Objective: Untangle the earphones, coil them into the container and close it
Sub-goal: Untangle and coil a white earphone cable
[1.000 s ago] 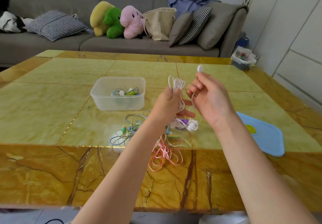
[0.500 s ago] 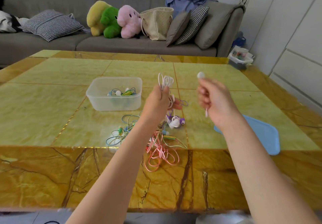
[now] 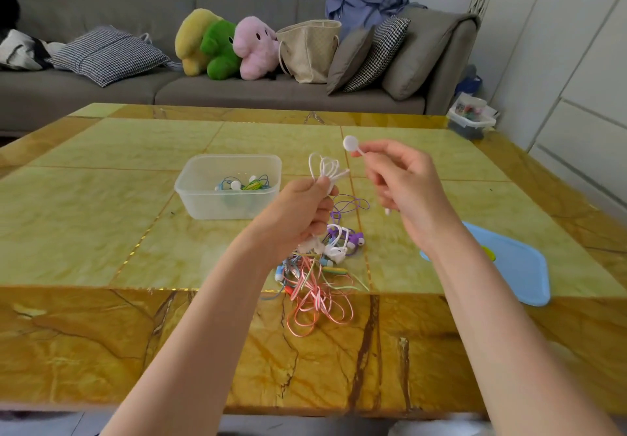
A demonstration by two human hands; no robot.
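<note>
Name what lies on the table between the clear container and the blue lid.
In the head view, a tangled pile of earphones lies between the clear container and the blue lid, beneath the left hand.

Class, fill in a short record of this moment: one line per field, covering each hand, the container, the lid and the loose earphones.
left hand: grips coiled white earphone cable
right hand: pinches white earbud
container: open, a few earphones inside
lid: blue, flat on table, right of the pile
tangled earphones: pink, purple, green, blue cords on table
</note>
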